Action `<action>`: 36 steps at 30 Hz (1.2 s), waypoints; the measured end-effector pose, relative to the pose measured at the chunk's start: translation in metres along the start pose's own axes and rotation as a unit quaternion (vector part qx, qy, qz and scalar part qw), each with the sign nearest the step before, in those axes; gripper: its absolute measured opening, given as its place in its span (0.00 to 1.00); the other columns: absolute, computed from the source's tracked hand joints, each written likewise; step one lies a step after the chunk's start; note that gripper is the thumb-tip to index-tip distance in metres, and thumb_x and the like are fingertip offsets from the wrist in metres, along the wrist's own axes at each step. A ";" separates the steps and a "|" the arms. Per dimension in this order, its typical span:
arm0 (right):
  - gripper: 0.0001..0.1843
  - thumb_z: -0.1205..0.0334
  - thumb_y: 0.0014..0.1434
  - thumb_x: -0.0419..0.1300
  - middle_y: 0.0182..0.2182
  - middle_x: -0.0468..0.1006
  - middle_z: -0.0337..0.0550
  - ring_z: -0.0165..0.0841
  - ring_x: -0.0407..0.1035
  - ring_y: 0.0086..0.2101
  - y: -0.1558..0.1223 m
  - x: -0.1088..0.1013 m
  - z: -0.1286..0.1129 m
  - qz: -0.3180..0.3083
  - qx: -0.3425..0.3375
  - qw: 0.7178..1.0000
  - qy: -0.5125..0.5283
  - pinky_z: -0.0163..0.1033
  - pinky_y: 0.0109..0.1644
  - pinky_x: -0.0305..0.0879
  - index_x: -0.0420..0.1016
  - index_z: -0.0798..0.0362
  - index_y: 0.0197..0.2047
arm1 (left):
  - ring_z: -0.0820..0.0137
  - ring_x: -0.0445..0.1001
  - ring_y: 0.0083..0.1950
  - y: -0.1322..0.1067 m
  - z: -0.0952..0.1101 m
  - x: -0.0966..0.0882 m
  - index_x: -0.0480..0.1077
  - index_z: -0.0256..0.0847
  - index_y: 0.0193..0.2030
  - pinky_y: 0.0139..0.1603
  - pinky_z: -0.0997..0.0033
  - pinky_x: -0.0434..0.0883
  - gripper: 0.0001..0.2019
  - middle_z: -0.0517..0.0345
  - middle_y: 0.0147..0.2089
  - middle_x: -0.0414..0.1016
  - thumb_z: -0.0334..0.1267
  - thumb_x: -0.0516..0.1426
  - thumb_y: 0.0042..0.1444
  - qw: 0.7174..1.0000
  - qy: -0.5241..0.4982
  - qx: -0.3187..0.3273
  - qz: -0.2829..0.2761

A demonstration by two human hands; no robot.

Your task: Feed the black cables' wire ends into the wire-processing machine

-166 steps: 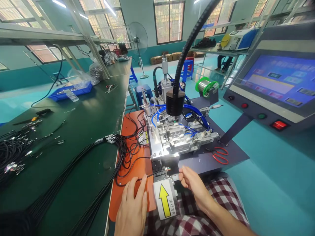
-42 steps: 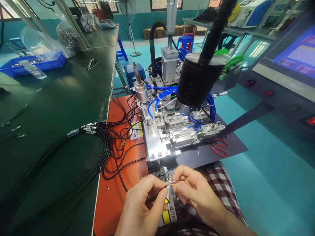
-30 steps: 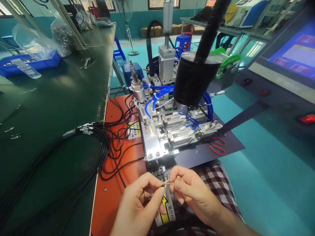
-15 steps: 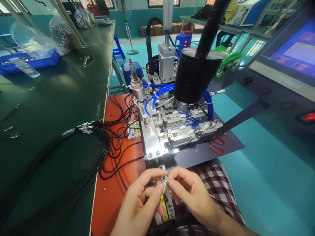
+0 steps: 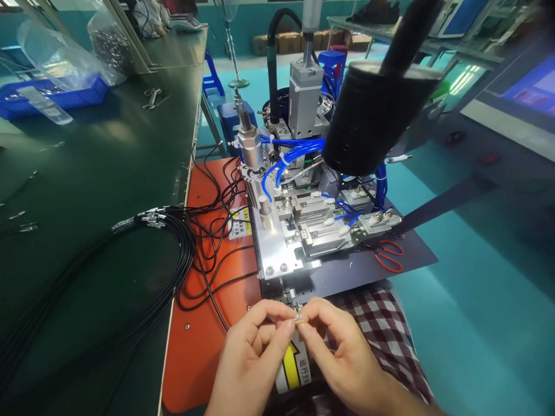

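Note:
Just in front of the machine, my left hand (image 5: 255, 355) and my right hand (image 5: 340, 346) meet at their fingertips. Both are closed in a pinch on a small bundle of thin wires (image 5: 299, 319). Only a short, pale and yellowish bit of the wires shows; fingers cover the rest. Behind the fingertips stands a small metal fixture (image 5: 293, 294) at the machine's front. A label with a yellow arrow (image 5: 291, 367) lies below the hands.
The metal machine (image 5: 277, 248) with blue air tubes stands on an orange board (image 5: 177, 370). A black lamp-like cylinder (image 5: 377, 121) hangs over it. Red-handled pliers (image 5: 390, 257) lie right. A coil of black cables (image 5: 184, 254) spreads across the green bench (image 5: 108, 144) at left.
My right fingertips have come closer to the left ones, and the coloured wires that fanned out between them are now mostly covered. The camera view has shifted slightly.

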State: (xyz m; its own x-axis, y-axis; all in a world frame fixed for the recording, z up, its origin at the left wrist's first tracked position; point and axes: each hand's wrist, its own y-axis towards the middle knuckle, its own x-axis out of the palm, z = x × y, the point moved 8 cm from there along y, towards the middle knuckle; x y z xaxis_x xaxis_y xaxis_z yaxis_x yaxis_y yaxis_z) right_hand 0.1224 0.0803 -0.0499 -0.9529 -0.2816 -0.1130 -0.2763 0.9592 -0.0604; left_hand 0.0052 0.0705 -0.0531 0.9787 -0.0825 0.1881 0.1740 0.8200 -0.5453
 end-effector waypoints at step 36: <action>0.11 0.59 0.49 0.68 0.16 0.68 0.32 0.21 0.60 0.15 0.013 0.010 0.025 -0.120 0.236 0.907 0.327 0.28 0.20 0.53 0.75 0.58 0.27 | 0.75 0.71 0.28 0.000 0.006 -0.002 0.70 0.39 0.34 0.26 0.82 0.66 0.08 0.58 0.32 0.73 0.42 0.59 0.55 0.995 0.092 0.034 -0.011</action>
State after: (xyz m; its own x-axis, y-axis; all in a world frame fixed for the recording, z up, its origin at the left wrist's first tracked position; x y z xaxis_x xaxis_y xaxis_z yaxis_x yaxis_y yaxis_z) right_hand 0.1123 0.0895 -0.0771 -0.7857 -0.2574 0.5625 -0.5487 0.7099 -0.4416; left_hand 0.0029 0.0744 -0.0485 0.9794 -0.1971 0.0431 0.1930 0.8525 -0.4858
